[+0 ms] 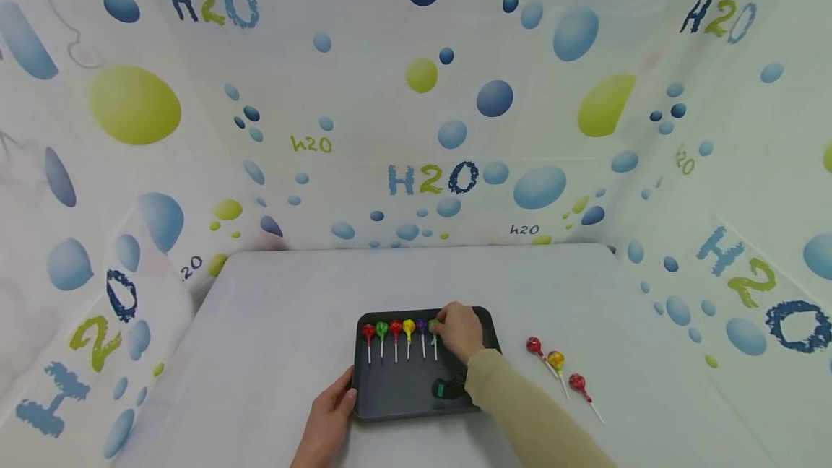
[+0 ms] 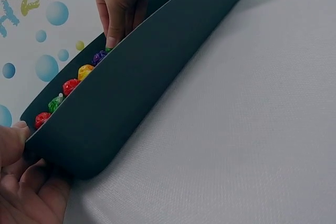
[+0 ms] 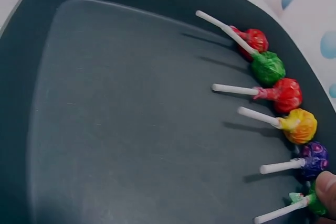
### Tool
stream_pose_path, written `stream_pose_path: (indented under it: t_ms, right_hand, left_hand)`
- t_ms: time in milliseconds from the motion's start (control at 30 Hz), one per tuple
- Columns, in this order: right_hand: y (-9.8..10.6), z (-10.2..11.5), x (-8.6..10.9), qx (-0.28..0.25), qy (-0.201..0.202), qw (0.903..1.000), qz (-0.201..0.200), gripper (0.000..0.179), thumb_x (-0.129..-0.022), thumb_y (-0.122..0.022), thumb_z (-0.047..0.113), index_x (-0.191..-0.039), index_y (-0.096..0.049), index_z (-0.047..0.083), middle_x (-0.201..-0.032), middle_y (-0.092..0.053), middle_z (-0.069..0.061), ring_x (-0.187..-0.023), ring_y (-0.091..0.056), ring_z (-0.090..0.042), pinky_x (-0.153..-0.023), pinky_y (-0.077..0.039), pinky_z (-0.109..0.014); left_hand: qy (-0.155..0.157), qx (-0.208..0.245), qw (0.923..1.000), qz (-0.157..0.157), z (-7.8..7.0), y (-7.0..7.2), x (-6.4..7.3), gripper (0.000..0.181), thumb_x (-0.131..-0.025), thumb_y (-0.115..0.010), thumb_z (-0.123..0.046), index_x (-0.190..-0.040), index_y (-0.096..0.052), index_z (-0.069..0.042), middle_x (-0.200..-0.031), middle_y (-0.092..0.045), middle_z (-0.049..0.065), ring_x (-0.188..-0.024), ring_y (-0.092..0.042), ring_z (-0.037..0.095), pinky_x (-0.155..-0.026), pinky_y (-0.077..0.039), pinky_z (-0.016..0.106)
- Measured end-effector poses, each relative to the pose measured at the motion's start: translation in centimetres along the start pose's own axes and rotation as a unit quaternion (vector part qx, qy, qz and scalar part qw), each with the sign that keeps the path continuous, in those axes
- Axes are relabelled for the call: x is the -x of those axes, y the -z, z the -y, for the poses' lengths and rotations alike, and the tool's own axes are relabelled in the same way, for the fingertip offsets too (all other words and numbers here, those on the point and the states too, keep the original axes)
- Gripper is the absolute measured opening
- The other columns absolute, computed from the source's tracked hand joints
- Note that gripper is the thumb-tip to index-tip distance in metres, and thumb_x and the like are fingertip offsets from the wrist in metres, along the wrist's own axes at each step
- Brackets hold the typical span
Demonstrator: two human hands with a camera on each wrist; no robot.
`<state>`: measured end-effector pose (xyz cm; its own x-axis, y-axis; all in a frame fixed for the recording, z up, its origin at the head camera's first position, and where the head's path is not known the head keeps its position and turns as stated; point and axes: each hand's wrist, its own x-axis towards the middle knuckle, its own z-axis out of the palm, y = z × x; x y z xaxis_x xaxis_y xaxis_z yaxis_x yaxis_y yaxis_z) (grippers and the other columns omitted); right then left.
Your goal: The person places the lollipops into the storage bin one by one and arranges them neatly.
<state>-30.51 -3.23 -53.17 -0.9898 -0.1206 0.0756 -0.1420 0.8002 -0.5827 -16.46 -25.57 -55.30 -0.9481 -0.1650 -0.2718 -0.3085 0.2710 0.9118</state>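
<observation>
My right hand [image 1: 460, 331] pinches the head of a green lollipop [image 3: 315, 203] inside the dark baking tray [image 1: 396, 399], at the right end of a row. Beside it lie a purple lollipop [image 3: 315, 161], a yellow lollipop [image 3: 301, 126], a red lollipop [image 3: 287, 95], another green lollipop [image 3: 269, 69] and a second red lollipop [image 3: 255, 42]. Their heads line the tray's far wall and their white sticks point toward the near side. At the tray's left side, my left hand [image 1: 328, 410] grips the corner, thumb at the rim and fingers bent beneath.
Right of the tray, a red lollipop [image 1: 534, 345], a yellow lollipop [image 1: 555, 360] and another red lollipop [image 1: 578, 383] lie on the white table [image 1: 273, 323]. Behind and at the sides hangs a white cloth [image 1: 364, 92] printed with bubbles and H2O lettering.
</observation>
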Motion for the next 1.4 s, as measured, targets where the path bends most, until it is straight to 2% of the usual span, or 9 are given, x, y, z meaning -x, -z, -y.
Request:
stream_pose_path:
  t_ms: [233, 533, 967, 1233, 1400]
  right_hand:
    - [-0.1, 0.0, 0.1, 0.005, -0.001, 0.9998, -0.020, 0.018, -0.084, -0.084, 0.018, -0.093, -0.079, 0.003, -0.087, -0.078, -0.009, -0.070, -0.070, -0.021, -0.060, -0.060, -0.036]
    - [0.0, -0.2, 0.2, 0.012, -0.005, 0.9997, -0.019, 0.021, -0.085, -0.084, 0.019, -0.095, -0.078, 0.002, -0.091, -0.078, -0.010, -0.076, -0.072, -0.023, -0.067, -0.062, -0.039]
    - [0.6, -0.3, 0.5, -0.014, -0.006, 0.9998, -0.012, 0.024, -0.086, -0.082, 0.016, -0.101, -0.078, -0.002, -0.096, -0.078, -0.016, -0.079, -0.074, -0.026, -0.069, -0.064, -0.041]
    - [0.9, -0.7, 0.3, -0.009, 0.015, 0.9996, -0.021, 0.022, -0.087, -0.080, 0.015, -0.098, -0.078, -0.003, -0.094, -0.078, -0.016, -0.077, -0.074, -0.027, -0.066, -0.064, -0.039]
    - [2.3, -0.9, 0.3, -0.021, 0.029, 0.9993, -0.014, 0.020, -0.088, -0.080, 0.016, -0.099, -0.079, -0.001, -0.096, -0.079, -0.015, -0.084, -0.075, -0.028, -0.072, -0.064, -0.041]
  left_hand:
    - [-0.006, -0.001, 1.0000, 0.002, -0.2, -0.1, 0.2, 0.050, -0.107, -0.048, -0.007, -0.153, -0.036, 0.008, -0.160, -0.037, 0.027, -0.150, -0.033, 0.046, -0.121, -0.035, 0.059]
    - [-0.002, 0.002, 1.0000, 0.007, -0.4, -0.3, 0.3, 0.050, -0.107, -0.048, -0.008, -0.154, -0.036, 0.008, -0.160, -0.036, 0.027, -0.150, -0.033, 0.046, -0.121, -0.037, 0.059]
    - [-0.009, -0.001, 0.9999, 0.006, -0.5, -0.5, 0.3, 0.050, -0.108, -0.047, -0.007, -0.154, -0.035, 0.008, -0.160, -0.036, 0.027, -0.150, -0.032, 0.046, -0.121, -0.037, 0.058]
    - [-0.009, -0.007, 0.9999, 0.007, -0.4, -0.4, 0.1, 0.050, -0.107, -0.048, -0.007, -0.154, -0.035, 0.009, -0.160, -0.036, 0.028, -0.150, -0.032, 0.047, -0.121, -0.037, 0.058]
    - [0.000, -0.002, 1.0000, 0.008, -0.1, -0.1, 0.1, 0.052, -0.108, -0.048, -0.008, -0.154, -0.034, 0.008, -0.161, -0.034, 0.028, -0.150, -0.030, 0.047, -0.120, -0.038, 0.058]
